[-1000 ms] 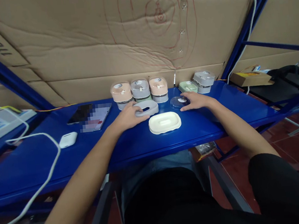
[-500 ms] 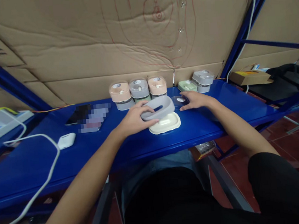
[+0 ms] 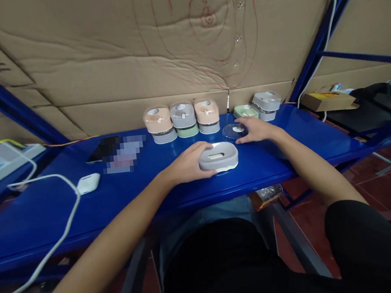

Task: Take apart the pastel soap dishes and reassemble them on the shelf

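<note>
My left hand [image 3: 192,163] grips the left end of a grey oval soap dish [image 3: 230,156], which has a long slot in its floor. The dish sits on a cream base [image 3: 228,167], and only a thin wavy edge of that base shows below it. To the right and a little farther back, my right hand [image 3: 254,129] has its thumb and fingers around the right side of a clear lid [image 3: 229,134] with a round label. The lid lies on the blue table.
Stacked soap boxes [image 3: 182,115] in peach, grey and green stand along the cardboard wall [image 3: 104,72]. Behind my right hand are a green box [image 3: 245,111] and a grey stack [image 3: 267,104]. Leftward lie a phone [image 3: 104,149], a white earbud case [image 3: 88,183] and a white cable [image 3: 70,211].
My left hand has lowered the tilted grey soap dish, moving it rightward and toward me onto the cream base, where it now sits level. My right hand stays at the clear lid.
</note>
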A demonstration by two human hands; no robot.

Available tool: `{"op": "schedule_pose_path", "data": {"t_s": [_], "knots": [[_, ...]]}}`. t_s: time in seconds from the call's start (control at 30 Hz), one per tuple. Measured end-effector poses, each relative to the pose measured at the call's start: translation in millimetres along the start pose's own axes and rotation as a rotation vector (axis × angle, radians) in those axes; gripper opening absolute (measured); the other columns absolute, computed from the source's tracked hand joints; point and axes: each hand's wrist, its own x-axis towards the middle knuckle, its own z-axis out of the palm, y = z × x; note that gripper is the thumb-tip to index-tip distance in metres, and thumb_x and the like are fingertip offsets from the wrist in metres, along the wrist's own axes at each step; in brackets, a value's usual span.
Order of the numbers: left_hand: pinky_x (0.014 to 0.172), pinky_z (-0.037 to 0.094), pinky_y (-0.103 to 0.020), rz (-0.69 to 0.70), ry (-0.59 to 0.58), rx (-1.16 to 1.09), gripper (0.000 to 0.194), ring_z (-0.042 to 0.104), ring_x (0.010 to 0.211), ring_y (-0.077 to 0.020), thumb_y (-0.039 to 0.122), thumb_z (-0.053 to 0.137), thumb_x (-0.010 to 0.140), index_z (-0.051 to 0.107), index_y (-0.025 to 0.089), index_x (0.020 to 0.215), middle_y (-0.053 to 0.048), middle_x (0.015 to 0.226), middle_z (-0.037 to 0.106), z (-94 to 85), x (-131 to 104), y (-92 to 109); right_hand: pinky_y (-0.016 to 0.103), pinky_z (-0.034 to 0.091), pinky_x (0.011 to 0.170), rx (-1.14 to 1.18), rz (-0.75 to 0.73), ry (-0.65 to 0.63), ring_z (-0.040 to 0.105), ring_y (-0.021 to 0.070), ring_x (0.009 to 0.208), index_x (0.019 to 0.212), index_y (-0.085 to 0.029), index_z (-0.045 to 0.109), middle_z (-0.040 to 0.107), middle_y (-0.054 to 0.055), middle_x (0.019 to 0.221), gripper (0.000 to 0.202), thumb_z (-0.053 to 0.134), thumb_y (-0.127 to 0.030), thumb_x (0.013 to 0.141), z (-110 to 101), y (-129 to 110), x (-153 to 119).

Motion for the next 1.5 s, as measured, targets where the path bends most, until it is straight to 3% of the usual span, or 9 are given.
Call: {"op": "schedule_pose_path", "data": {"t_s": [0.13, 0.27, 0.4, 0.6, 0.77, 0.97, 1.23, 1.5], "knots": [[0.136, 0.040, -0.057, -0.002, -0.004, 0.088, 0.087, 0.052, 0.159, -0.0429, 0.046, 0.079, 0.085, 0.051, 0.020, 0.163, -0.019, 0.170, 0.056, 4.7, -0.5, 4.9, 0.062, 0.060, 0.110, 0.110, -0.047, 0.154, 0.075, 0.0435, 0.120, 0.156, -0.015, 0.065, 0.077, 0.022, 0.137, 0.096, 0.089, -0.065, 0.078, -7.4, -14.8, -4.9], [0.134, 0.040, -0.062, -0.076, 0.012, -0.018, 0.116, 0.048, 0.163, -0.0469, 0.050, 0.085, 0.084, 0.025, 0.019, 0.178, -0.025, 0.178, 0.045, 13.5, 2.0, -3.5, 0.059, 0.059, 0.112, 0.322, -0.250, 0.140, 0.074, 0.0396, 0.123, 0.158, -0.019, 0.063, 0.077, 0.019, 0.139, 0.093, 0.087, -0.065, 0.081, -9.5, -40.9, -13.3], [0.132, 0.042, -0.067, -0.133, 0.065, -0.280, 0.150, 0.048, 0.163, -0.0501, 0.056, 0.100, 0.071, 0.006, 0.021, 0.182, -0.030, 0.178, 0.044, 22.7, 7.0, -20.3, 0.055, 0.060, 0.112, 0.328, -0.408, 0.099, 0.075, 0.0368, 0.123, 0.161, -0.021, 0.061, 0.078, 0.016, 0.141, 0.097, 0.090, -0.067, 0.080, 4.7, -66.3, -15.5], [0.133, 0.038, -0.072, -0.125, 0.098, -0.397, 0.166, 0.046, 0.163, -0.0532, 0.054, 0.108, 0.061, 0.001, 0.024, 0.184, -0.029, 0.177, 0.046, 24.9, 9.2, -30.2, 0.060, 0.060, 0.110, 0.235, -0.456, 0.122, 0.074, 0.0402, 0.126, 0.158, -0.018, 0.066, 0.078, 0.019, 0.139, 0.099, 0.089, -0.076, 0.080, 30.8, -77.1, -9.5], [0.129, 0.042, -0.076, -0.135, 0.107, -0.336, 0.156, 0.052, 0.158, -0.0554, 0.054, 0.110, 0.058, 0.019, 0.025, 0.182, -0.028, 0.173, 0.051, 21.1, 8.3, -36.2, 0.061, 0.056, 0.118, 0.223, -0.525, 0.106, 0.069, 0.0405, 0.136, 0.158, -0.020, 0.067, 0.073, 0.019, 0.147, 0.087, 0.083, -0.072, 0.090, 31.5, -80.5, -13.5], [0.119, 0.056, -0.068, -0.105, 0.127, -0.211, 0.119, 0.066, 0.144, -0.0497, 0.057, 0.106, 0.061, 0.051, 0.024, 0.160, -0.020, 0.156, 0.067, 14.5, 8.8, -36.2, 0.058, 0.059, 0.116, 0.252, -0.547, 0.092, 0.070, 0.0372, 0.131, 0.163, -0.026, 0.063, 0.067, 0.017, 0.148, 0.081, 0.079, -0.070, 0.097, 37.0, -80.5, -17.2], [0.127, 0.050, -0.065, -0.049, 0.153, -0.157, 0.114, 0.059, 0.154, -0.0477, 0.057, 0.104, 0.065, 0.051, 0.022, 0.159, -0.022, 0.167, 0.059, 12.2, 7.9, -33.9, 0.055, 0.060, 0.113, 0.175, -0.547, 0.095, 0.070, 0.0363, 0.128, 0.163, -0.025, 0.064, 0.065, 0.018, 0.148, 0.077, 0.074, -0.070, 0.101, 39.9, -81.0, -17.0], [0.126, 0.052, -0.063, -0.065, 0.175, -0.150, 0.110, 0.062, 0.150, -0.0470, 0.055, 0.105, 0.062, 0.056, 0.022, 0.155, -0.019, 0.162, 0.065, 13.4, 9.7, -32.1, 0.050, 0.062, 0.099, 0.031, -0.552, 0.101, 0.071, 0.0348, 0.116, 0.163, -0.024, 0.064, 0.069, 0.019, 0.142, 0.077, 0.069, -0.070, 0.102, 31.2, -86.9, -19.2]]}}
